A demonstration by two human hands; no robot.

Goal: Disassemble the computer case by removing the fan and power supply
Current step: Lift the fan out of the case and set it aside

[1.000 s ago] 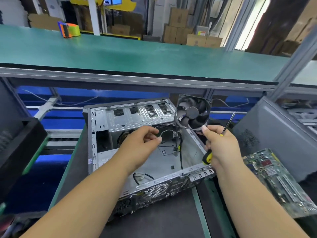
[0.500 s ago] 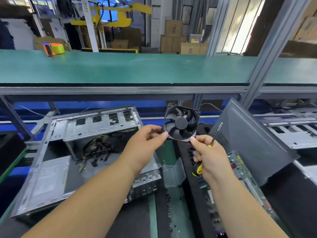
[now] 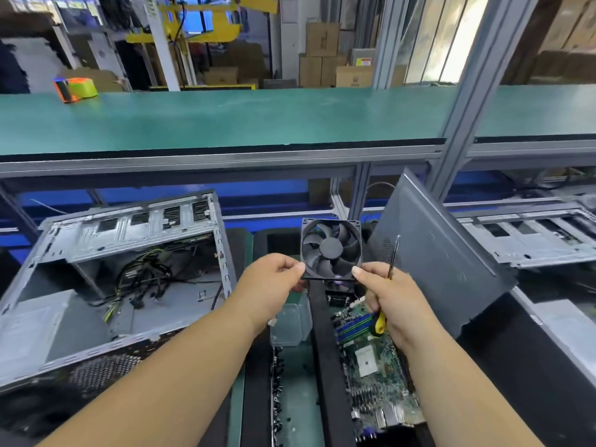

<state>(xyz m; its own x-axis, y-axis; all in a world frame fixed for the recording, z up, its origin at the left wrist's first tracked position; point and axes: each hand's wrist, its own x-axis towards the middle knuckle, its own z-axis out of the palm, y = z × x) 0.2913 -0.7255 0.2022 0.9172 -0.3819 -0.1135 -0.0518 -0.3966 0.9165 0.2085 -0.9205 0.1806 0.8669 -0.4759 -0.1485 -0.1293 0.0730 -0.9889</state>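
While both hands pinch its lower corners, left hand and right hand, we log one fan: square black plastic frame, curved blades, upright above the bench gap. The right also grips one yellow-handled screwdriver. One open steel case lies left; one green motherboard below.

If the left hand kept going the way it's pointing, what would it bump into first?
The left hand points right and already pinches the fan. Beyond it, the right hand on the fan's other corner likely comes next; depth is unclear.
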